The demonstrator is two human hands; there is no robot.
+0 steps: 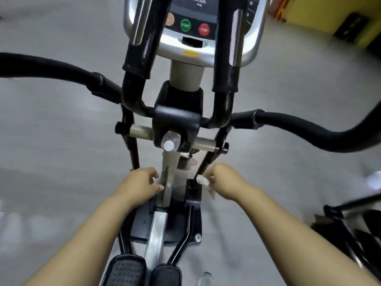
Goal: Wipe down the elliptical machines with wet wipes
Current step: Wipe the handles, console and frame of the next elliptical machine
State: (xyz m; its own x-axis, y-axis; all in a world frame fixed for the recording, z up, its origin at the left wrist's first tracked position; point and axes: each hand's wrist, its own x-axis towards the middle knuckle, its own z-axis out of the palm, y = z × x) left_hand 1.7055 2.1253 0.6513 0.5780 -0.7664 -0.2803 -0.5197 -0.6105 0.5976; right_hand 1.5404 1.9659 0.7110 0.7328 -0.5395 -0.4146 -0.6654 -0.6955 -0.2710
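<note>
I look down on an elliptical machine: silver console [191, 48] with a green and a red button at the top, black handlebars spreading left [61, 73] and right [309, 129]. Low on the grey centre post [168, 172], my left hand [142, 184] touches the post's left side with curled fingers. My right hand [224, 180] pinches a crumpled white wet wipe [203, 180] against the black right swing arm [203, 164] near its lower joint. A clear plastic bottle [170, 142] with a white cap stands in the holder on the post.
Grey floor surrounds the machine. Two black foot pedals [142, 271] sit at the bottom centre. Part of another black machine [354, 230] stands at the lower right. A yellow wall or cabinet [329, 13] is at the top right. A clear bottle [205, 278] lies by the pedals.
</note>
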